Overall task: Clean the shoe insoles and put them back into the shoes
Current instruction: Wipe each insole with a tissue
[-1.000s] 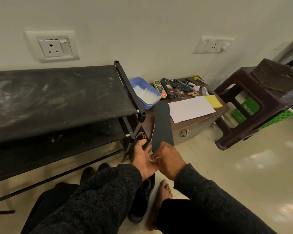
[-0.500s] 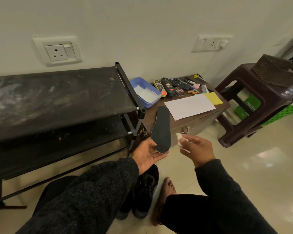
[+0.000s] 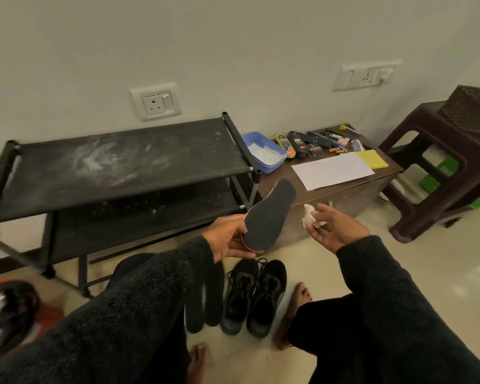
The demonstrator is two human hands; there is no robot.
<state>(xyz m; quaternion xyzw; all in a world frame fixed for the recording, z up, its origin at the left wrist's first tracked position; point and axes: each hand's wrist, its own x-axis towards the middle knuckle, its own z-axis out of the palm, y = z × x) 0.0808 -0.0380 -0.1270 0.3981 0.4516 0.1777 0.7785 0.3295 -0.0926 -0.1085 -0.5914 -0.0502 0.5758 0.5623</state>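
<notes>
- Two black sneakers [image 3: 254,296] stand side by side on the floor, a second insole [image 3: 205,297] just left of them.
- Left hand [image 3: 227,239] grips a dark insole [image 3: 268,217] by its heel.
- Right hand [image 3: 334,228] pinches a crumpled white wipe [image 3: 308,216] beside it.
- Beyond: black shoe rack [image 3: 117,167].

Head view looks down (close) over hands [image 3: 283,234].

Matt dark insole [image 3: 266,217], crumpled white tissue [image 3: 308,217], glossy floor [image 3: 416,273]
</notes>
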